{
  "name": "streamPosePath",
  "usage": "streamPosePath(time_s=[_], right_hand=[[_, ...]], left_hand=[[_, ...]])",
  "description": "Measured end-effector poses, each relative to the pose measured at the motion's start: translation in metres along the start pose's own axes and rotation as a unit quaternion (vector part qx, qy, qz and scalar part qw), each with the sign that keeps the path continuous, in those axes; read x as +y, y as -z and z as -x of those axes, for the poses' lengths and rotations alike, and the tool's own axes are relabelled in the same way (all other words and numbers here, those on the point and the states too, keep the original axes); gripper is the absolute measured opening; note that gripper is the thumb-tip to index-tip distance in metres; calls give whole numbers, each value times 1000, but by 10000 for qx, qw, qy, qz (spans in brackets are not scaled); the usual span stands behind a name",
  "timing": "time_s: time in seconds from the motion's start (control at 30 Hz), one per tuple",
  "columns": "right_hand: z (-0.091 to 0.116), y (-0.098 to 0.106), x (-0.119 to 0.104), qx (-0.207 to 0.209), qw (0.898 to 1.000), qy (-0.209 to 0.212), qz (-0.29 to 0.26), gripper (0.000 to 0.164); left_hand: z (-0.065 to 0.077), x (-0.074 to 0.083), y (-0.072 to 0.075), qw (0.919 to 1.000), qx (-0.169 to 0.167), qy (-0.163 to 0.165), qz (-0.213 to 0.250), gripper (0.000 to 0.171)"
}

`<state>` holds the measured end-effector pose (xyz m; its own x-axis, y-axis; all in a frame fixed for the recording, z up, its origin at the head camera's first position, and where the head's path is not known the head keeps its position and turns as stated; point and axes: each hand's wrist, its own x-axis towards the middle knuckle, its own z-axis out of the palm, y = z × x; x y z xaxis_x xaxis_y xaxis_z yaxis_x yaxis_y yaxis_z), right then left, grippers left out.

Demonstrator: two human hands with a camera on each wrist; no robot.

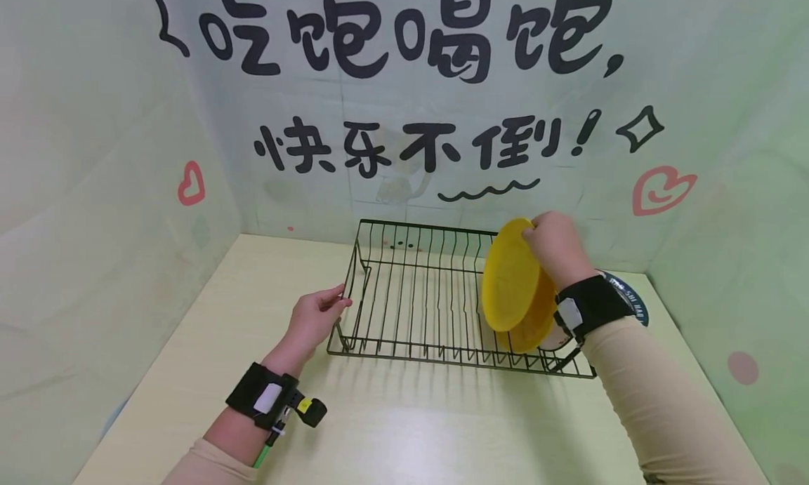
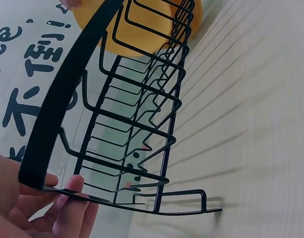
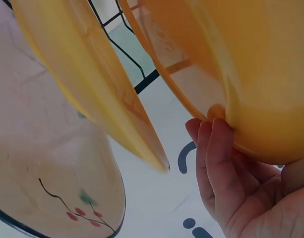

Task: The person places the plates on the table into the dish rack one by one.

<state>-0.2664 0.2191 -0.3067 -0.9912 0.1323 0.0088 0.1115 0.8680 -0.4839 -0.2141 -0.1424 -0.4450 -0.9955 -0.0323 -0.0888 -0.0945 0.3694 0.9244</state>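
A black wire dish rack (image 1: 436, 354) stands on the table. My left hand (image 1: 314, 320) pinches the rack's left end frame between thumb and fingers, also seen in the left wrist view. Over the rack's right part, my right hand (image 1: 559, 246) grips the upper rim of a yellow plate (image 1: 508, 278), which stands on edge with its face turned left. Just right of it is a second yellow plate (image 3: 94, 74), upright and apart from the held one in the right wrist view. Beyond that stands a pale plate (image 3: 57, 173) with a painted red-berry sprig. The held plate's lower edge reaches the rack's wires.
A dark blue item (image 1: 627, 297) with white lettering shows behind my right wrist, mostly hidden. A pale wood table (image 1: 404, 429) lies under the rack. Printed cloth walls (image 1: 303, 211) with dark lettering close in the back and both sides.
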Motion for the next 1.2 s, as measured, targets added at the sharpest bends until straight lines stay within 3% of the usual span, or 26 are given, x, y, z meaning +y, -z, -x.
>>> streamPosePath(time_s=[0.73, 1.2], right_hand=[[-2, -17, 0, -545, 9977, -195, 346, 22], [-5, -24, 3, -645, 9941, 83, 869, 20]], left_hand=[[-1, 0, -2, 9999, 50, 106, 84, 44], [-3, -1, -3, 9998, 59, 163, 135, 44]])
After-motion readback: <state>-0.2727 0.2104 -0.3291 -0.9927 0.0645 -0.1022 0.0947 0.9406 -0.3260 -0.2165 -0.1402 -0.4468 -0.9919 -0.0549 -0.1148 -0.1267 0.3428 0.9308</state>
